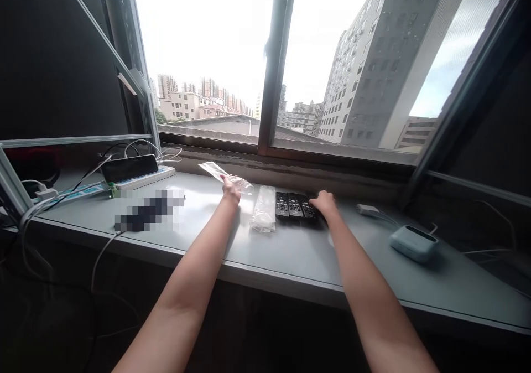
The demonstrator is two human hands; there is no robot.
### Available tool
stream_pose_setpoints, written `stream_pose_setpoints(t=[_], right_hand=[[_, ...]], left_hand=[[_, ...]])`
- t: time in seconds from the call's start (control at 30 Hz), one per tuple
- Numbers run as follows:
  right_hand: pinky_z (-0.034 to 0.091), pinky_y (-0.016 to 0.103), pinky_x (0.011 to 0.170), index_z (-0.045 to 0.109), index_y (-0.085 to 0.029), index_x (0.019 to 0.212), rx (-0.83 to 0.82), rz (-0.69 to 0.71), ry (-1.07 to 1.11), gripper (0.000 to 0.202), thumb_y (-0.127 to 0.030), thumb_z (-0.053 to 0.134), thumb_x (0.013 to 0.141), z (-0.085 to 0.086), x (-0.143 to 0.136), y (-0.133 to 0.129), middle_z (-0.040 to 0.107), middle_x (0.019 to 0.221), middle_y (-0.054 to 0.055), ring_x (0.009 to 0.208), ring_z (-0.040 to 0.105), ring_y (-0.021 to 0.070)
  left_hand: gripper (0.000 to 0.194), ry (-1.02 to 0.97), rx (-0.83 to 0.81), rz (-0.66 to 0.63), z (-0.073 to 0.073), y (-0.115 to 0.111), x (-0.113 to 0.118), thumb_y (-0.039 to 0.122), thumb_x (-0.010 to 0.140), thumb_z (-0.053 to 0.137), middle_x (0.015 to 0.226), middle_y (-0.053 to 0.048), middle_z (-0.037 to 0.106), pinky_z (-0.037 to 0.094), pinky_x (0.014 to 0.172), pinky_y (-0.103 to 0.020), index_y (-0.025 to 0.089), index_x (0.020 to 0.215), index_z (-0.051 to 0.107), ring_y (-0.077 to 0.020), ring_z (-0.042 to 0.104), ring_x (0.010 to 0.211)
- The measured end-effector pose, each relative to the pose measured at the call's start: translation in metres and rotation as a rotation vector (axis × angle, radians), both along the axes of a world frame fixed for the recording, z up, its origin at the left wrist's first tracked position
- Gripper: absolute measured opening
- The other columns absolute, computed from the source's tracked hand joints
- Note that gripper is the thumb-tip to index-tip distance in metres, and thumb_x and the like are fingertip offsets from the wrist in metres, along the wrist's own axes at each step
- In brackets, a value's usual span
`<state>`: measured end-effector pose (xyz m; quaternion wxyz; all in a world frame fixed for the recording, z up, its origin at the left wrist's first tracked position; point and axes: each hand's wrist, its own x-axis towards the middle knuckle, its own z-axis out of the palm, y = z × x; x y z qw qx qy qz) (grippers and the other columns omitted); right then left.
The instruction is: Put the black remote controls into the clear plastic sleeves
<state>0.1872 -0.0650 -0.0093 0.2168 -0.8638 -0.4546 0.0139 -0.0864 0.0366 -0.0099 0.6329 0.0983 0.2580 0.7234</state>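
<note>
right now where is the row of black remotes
In the head view, the row of black remotes lies just right of centre on the desk, between the clear plastic packaging on its left and the person's right hand at its right end.

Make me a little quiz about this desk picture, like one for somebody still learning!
1. Fill in the gap: The left hand holds a clear ____.
2. True or false: The right hand is at the left end of the row of black remote controls.
3. How many black remote controls show side by side in that row?

Key:
1. plastic bag
2. False; it is at the right end.
3. Three
</note>
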Motion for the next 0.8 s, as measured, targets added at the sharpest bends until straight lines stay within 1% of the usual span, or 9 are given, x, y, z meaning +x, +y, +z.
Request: stream_pose_setpoints(t=[0.1,0.13,0.2,0.23,0.3,0.37,0.43,0.57,0.8], right_hand=[[0.051,0.034,0.096,0.068,-0.010,0.126,0.256,0.042,0.077,0.044,-0.025,0.063,0.085,0.009,-0.001,-0.002,0.070,0.121,0.020,0.120,0.063,0.0298],[0.050,0.033,0.098,0.069,-0.011,0.126,0.365,0.102,0.172,0.043,-0.025,0.063,0.085,0.013,-0.004,-0.003,0.071,0.120,0.018,0.118,0.064,0.0277],[0.053,0.031,0.092,0.070,-0.014,0.124,0.485,0.347,0.468,0.042,-0.030,0.064,0.086,0.021,-0.014,-0.005,0.075,0.114,0.013,0.107,0.069,0.0225],[0.055,0.031,0.087,0.069,-0.016,0.125,0.475,0.517,0.617,0.044,-0.035,0.064,0.086,0.023,-0.021,-0.007,0.075,0.111,0.011,0.101,0.070,0.0213],[0.055,0.030,0.083,0.070,-0.018,0.126,0.368,0.817,0.764,0.050,-0.040,0.071,0.081,0.027,-0.039,-0.010,0.076,0.110,0.009,0.096,0.070,0.0207],[0.054,0.031,0.085,0.073,-0.018,0.121,0.281,0.969,0.757,0.050,-0.039,0.076,0.076,0.027,-0.059,-0.013,0.076,0.109,0.009,0.096,0.070,0.0208],[0.052,0.032,0.089,0.075,-0.019,0.117,0.243,1.059,0.706,0.046,-0.039,0.077,0.075,0.026,-0.076,-0.015,0.077,0.108,0.007,0.097,0.069,0.0210],[0.051,0.031,0.088,0.077,-0.019,0.113,0.184,1.099,0.571,0.042,-0.035,0.077,0.074,0.025,-0.091,-0.016,0.078,0.102,0.005,0.093,0.068,0.0205],[0.049,0.028,0.084,0.077,-0.019,0.115,0.171,1.029,0.530,0.043,-0.029,0.075,0.074,0.030,-0.081,-0.018,0.077,0.100,0.004,0.085,0.066,0.0164]], left_hand=[[0.042,-0.011,-0.083,0.084,-0.001,0.003,-0.006,0.053,0.103,0.031,0.073,0.000,0.060,0.052,0.061,-0.022,0.021,0.097,0.059,-0.0122,0.059,0.059],[0.047,-0.007,-0.098,0.089,-0.001,0.004,-0.009,0.055,0.103,0.027,0.076,-0.002,0.062,0.053,0.063,-0.023,0.021,0.099,0.060,-0.0132,0.062,0.062],[0.059,0.000,-0.107,0.088,-0.001,0.005,-0.013,0.060,0.102,0.020,0.084,-0.007,0.068,0.056,0.068,-0.026,0.020,0.105,0.063,-0.0162,0.067,0.072],[0.063,0.001,-0.101,0.083,-0.002,0.005,-0.015,0.062,0.101,0.017,0.090,-0.009,0.069,0.056,0.071,-0.027,0.020,0.108,0.063,-0.0179,0.069,0.078],[0.068,0.004,-0.076,0.070,-0.003,0.006,-0.014,0.065,0.099,0.015,0.097,-0.012,0.071,0.057,0.075,-0.029,0.020,0.116,0.063,-0.0207,0.071,0.085],[0.068,0.011,-0.046,0.049,-0.003,0.005,-0.009,0.065,0.099,0.016,0.099,-0.012,0.071,0.056,0.075,-0.030,0.020,0.119,0.062,-0.0210,0.071,0.085],[0.064,0.015,-0.023,0.024,-0.001,0.003,-0.001,0.065,0.099,0.019,0.094,-0.010,0.070,0.056,0.072,-0.028,0.020,0.116,0.061,-0.0184,0.069,0.078],[0.052,-0.015,0.024,-0.044,0.010,-0.003,0.009,0.064,0.099,0.027,0.081,-0.003,0.064,0.053,0.067,-0.024,0.021,0.099,0.057,-0.0138,0.062,0.066],[0.050,-0.090,0.032,-0.074,0.019,-0.014,-0.001,0.058,0.102,0.019,0.076,-0.002,0.058,0.048,0.055,-0.025,0.022,0.087,0.051,-0.0151,0.057,0.059]])
